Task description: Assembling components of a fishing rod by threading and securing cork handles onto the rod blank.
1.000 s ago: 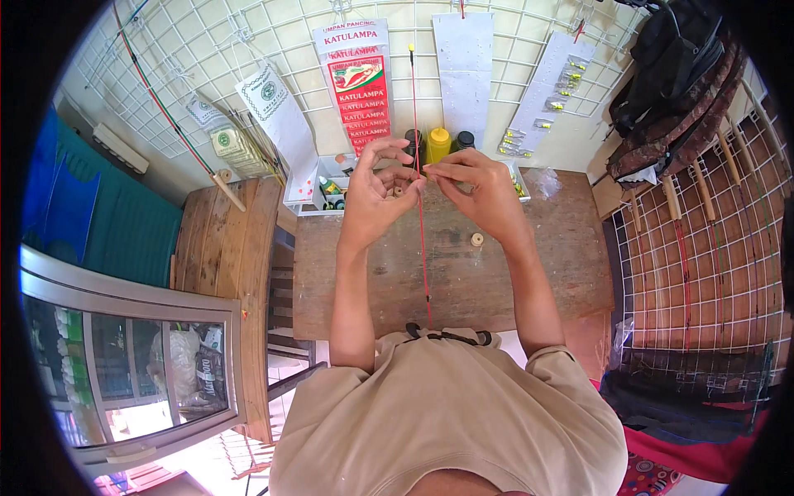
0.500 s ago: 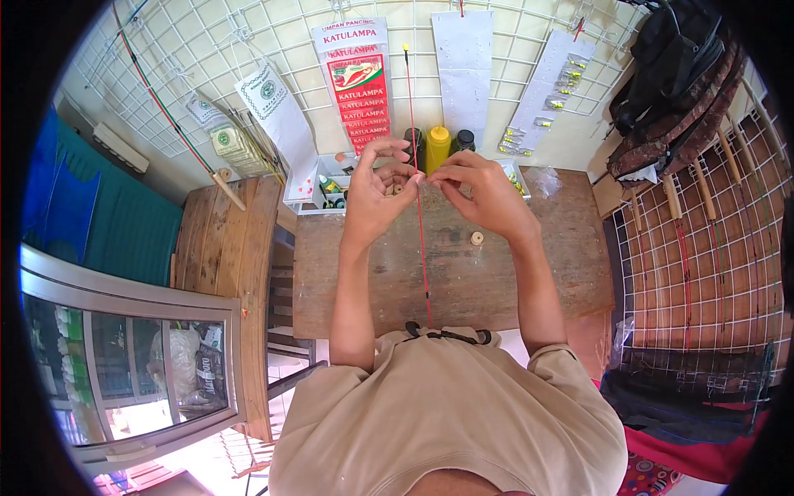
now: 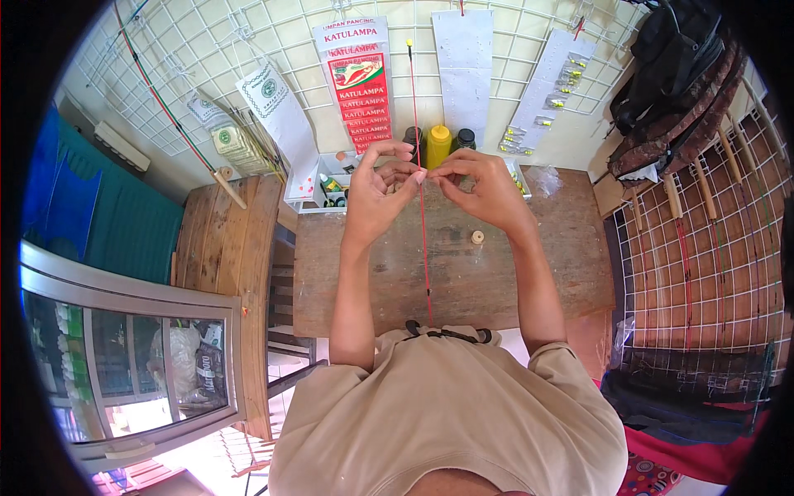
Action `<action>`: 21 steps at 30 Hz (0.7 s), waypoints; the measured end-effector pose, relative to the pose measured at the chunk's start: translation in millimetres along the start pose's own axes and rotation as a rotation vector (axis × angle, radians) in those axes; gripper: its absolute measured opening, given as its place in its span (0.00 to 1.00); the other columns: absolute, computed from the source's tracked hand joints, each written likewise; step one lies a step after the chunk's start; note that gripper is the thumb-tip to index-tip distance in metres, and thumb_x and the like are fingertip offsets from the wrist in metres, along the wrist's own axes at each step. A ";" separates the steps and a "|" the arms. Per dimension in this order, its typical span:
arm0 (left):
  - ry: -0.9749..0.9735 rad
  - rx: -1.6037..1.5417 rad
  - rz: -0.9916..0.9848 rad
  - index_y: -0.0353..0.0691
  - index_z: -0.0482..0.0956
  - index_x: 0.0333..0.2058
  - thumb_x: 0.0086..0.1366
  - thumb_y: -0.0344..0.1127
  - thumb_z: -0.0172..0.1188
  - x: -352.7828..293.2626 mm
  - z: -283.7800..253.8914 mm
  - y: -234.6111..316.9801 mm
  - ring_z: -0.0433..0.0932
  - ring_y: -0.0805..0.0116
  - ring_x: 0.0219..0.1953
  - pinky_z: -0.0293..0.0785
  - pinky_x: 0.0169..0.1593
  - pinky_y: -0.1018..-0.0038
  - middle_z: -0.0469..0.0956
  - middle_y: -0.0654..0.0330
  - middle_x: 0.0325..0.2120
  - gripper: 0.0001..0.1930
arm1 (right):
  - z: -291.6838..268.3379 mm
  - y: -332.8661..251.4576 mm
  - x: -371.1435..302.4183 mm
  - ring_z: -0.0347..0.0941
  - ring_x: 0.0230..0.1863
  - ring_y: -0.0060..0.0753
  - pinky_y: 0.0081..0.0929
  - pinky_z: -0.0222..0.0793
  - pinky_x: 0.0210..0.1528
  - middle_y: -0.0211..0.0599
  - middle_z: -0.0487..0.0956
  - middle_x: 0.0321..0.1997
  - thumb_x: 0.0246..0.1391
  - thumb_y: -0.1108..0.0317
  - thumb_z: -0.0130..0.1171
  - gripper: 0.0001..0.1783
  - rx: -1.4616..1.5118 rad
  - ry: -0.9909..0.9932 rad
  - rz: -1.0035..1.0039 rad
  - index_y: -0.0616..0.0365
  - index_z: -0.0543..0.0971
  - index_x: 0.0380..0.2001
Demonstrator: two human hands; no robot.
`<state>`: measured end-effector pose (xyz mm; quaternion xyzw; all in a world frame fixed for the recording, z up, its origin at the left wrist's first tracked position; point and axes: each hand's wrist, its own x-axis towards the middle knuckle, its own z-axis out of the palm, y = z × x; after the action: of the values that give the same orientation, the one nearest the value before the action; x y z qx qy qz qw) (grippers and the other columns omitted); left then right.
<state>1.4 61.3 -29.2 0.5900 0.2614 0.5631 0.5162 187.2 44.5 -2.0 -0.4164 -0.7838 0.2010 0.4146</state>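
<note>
A thin red fishing rod (image 3: pixel 425 256) with a yellow tip runs from my body up past the table's far side. My left hand (image 3: pixel 376 194) pinches it between thumb and fingertips about midway along its visible length. Close against it, my right hand (image 3: pixel 488 190) has thumb and forefinger pressed together right beside the rod. Whatever those fingertips hold is too small to make out. A small pale wooden spool (image 3: pixel 477 237) rests on the wooden table (image 3: pixel 364 273), just below my right hand.
At the table's back stand a yellow squeeze bottle (image 3: pixel 438 147), dark bottles (image 3: pixel 465 139) and a white tray (image 3: pixel 306 198) of small items. Red packets (image 3: pixel 364 103) hang on the wire grid behind. Bags (image 3: pixel 682 91) hang at right; a glass cabinet (image 3: pixel 132 364) stands at left.
The rod's tip has shifted slightly upward and to the right. Both hands keep nearly the same place and pinch at the rod.
</note>
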 end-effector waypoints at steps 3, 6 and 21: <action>-0.003 -0.021 0.027 0.35 0.67 0.46 0.55 0.20 0.62 0.2 1.7 -0.6 0.76 0.74 0.39 0.72 0.39 0.81 0.67 0.60 0.41 0.20 | -1.8 1.5 -1.0 0.75 0.25 0.29 0.23 0.69 0.28 0.36 0.79 0.30 0.44 0.77 0.61 0.09 -0.011 0.014 -0.013 0.57 0.83 0.32; -0.006 -0.034 0.008 0.35 0.67 0.45 0.55 0.19 0.62 0.0 0.1 -2.1 0.76 0.74 0.39 0.72 0.39 0.81 0.68 0.60 0.41 0.20 | -3.7 -3.1 -0.6 0.75 0.27 0.31 0.24 0.70 0.29 0.36 0.79 0.31 0.44 0.77 0.61 0.09 -0.008 -0.024 0.009 0.56 0.83 0.33; 0.035 0.108 0.094 0.32 0.74 0.36 0.55 0.18 0.60 -0.7 3.4 -2.7 0.77 0.73 0.39 0.75 0.40 0.80 0.69 0.60 0.40 0.10 | 0.0 -0.5 -0.1 0.74 0.28 0.34 0.27 0.69 0.31 0.38 0.78 0.32 0.46 0.77 0.62 0.07 -0.011 -0.055 -0.015 0.58 0.82 0.32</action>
<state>5.1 60.5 -31.4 0.6186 0.2724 0.5819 0.4522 186.9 44.2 -1.8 -0.4072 -0.7991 0.2048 0.3921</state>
